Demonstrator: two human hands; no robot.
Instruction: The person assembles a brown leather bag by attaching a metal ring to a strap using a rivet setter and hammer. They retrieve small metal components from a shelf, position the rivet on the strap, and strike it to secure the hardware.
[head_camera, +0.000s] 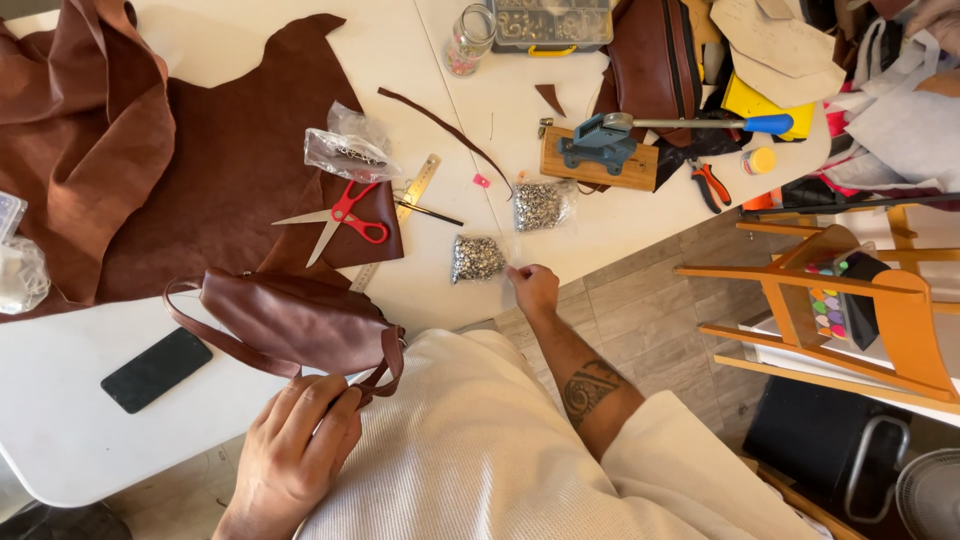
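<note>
At the near edge of the white table (60, 440), the right hand (534, 288) reaches out with fingertips pinched on the corner of a small clear bag of silver studs (477, 258), the rest of the fingers curled in, so it has only a thin bit of plastic between them. Down by the lap, the left hand (292, 452) is half closed, its fingers wrapped loosely on the strap of the brown leather bag (290, 322), which lies on the table edge just in front of the body. Trouble spots, as I read it: that pinch is on a corner only, and if the bag of studs is open or gets lifted from there, it could tip and scatter studs across the table and onto the tiled floor (650, 310) just beyond. A second bag of studs (540, 205) lies close behind and could be nudged. The leather bag sits partly over the edge, so a tug on the strap may drag it off. Red scissors (345, 215) lie open nearby on the brown leather hide (230, 150), blades toward the left — a careless sweep there could nick a hand. The black phone (156, 369) lies near the left edge too.
</note>
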